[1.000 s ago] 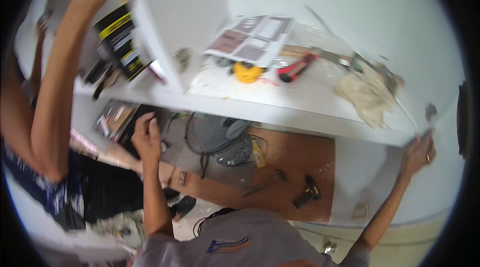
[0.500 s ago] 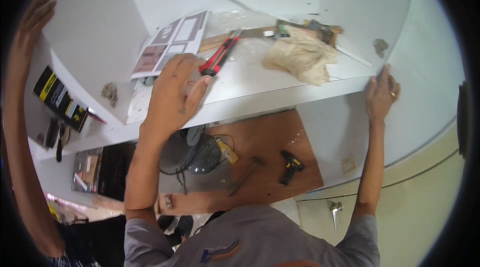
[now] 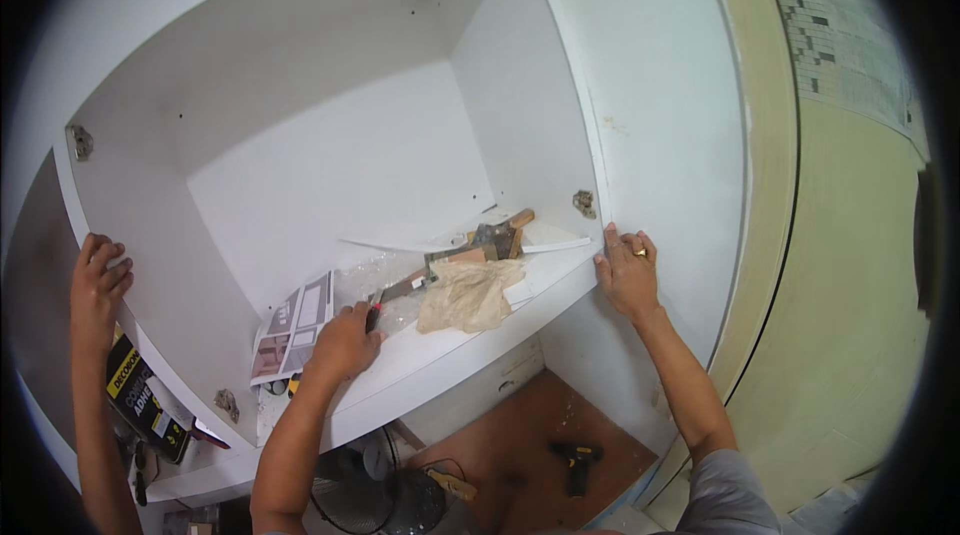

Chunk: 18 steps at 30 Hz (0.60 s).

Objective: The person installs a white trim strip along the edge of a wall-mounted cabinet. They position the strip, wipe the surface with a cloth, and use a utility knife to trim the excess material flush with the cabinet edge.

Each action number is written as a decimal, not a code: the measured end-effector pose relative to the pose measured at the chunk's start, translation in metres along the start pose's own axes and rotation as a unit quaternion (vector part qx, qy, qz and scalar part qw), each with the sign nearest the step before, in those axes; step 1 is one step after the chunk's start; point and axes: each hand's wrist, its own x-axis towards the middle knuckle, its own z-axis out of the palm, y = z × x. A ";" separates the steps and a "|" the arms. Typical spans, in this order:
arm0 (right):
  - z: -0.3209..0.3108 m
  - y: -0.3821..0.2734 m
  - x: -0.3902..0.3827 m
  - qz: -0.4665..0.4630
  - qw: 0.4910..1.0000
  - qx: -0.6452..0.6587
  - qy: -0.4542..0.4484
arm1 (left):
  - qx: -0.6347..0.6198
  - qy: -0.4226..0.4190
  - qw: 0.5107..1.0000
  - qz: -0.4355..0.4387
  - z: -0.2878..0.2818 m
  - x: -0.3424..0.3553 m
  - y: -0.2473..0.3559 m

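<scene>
My left hand [image 3: 343, 345] is at the front of the white cabinet's bottom shelf [image 3: 400, 360]. Its fingers are bent about a red and black utility knife [image 3: 373, 318], which pokes out between thumb and forefinger; the rest is hidden. My right hand [image 3: 630, 275], with a ring on one finger, presses against the cabinet's right front edge [image 3: 597, 160]. Its fingers are extended and hold nothing loose. Right of the knife lie a crumpled beige cloth [image 3: 465, 295] and clear plastic wrap [image 3: 375, 275]. A printed leaflet [image 3: 300, 325] leans beside my left hand.
Another person's hand [image 3: 98, 280] rests on the left partition, above a black and yellow adhesive can [image 3: 145, 395]. Metal hinges [image 3: 585, 203] sit on the side walls. Below the shelf are a cordless drill [image 3: 577, 465] on a brown board and a fan [image 3: 355, 490].
My view has tilted up and turned right, bringing the cabinet's interior into sight. My left hand has come over the utility knife. The other person's hand still rests on the left partition.
</scene>
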 end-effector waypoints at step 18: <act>-0.100 -0.022 0.400 -0.103 0.972 0.104 0.186 | -0.125 0.026 0.987 -0.101 -0.057 0.011 -0.043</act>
